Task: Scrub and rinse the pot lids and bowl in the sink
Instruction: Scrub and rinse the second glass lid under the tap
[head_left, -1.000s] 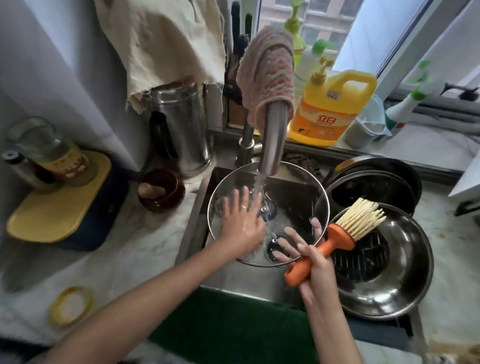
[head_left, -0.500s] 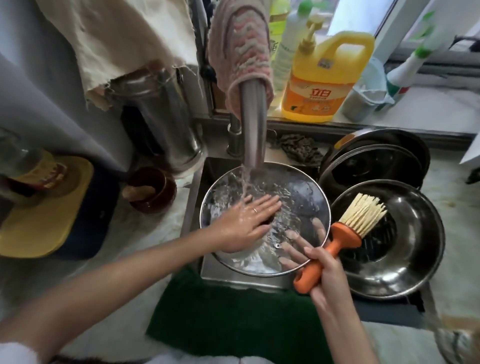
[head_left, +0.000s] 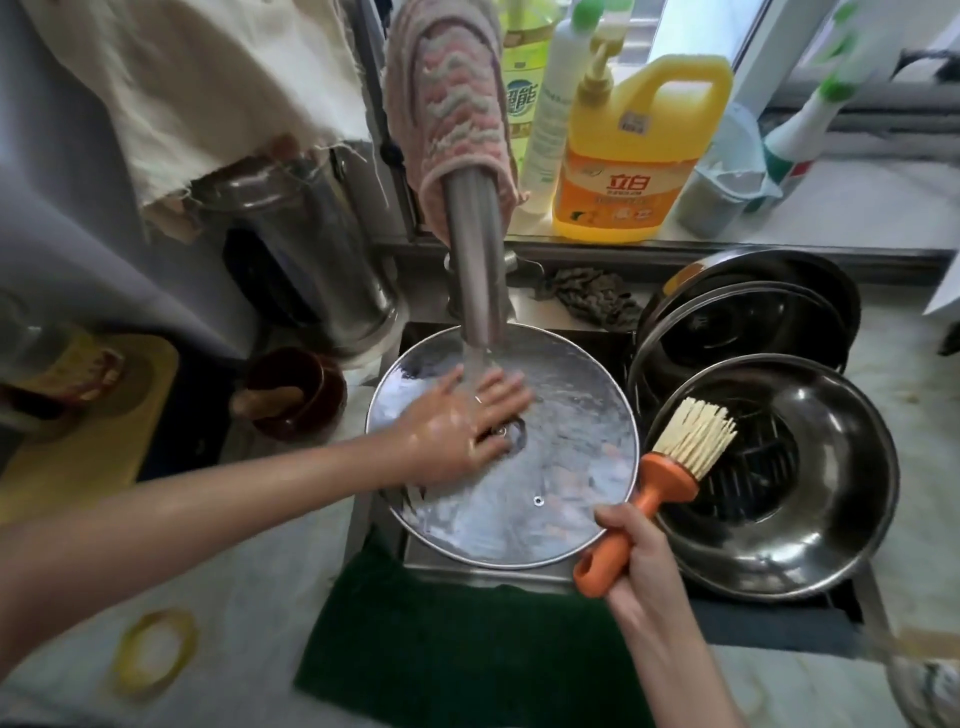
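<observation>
A round glass pot lid (head_left: 566, 467) lies nearly flat over the sink, under water running from the tap (head_left: 475, 270). My left hand (head_left: 457, 423) rests flat on the lid's wet surface with straight fingers, in the stream. My right hand (head_left: 641, 558) grips the orange handle of a bristle brush (head_left: 670, 467) at the lid's near right rim; whether it also holds the lid from below is hidden. A steel bowl (head_left: 831, 525) sits to the right, with another lid (head_left: 727, 332) stacked behind it.
A yellow detergent jug (head_left: 631, 156) and bottles stand on the sill behind the tap, which has a pink cloth (head_left: 452, 104) draped over it. A steel canister (head_left: 306, 260) and a brown cup (head_left: 296, 395) stand left of the sink. A green mat (head_left: 457, 654) lies at the front edge.
The lid has tipped from tilted toward me to nearly flat. My left hand has slid across its surface under the water. My right hand's fingers no longer show through the glass.
</observation>
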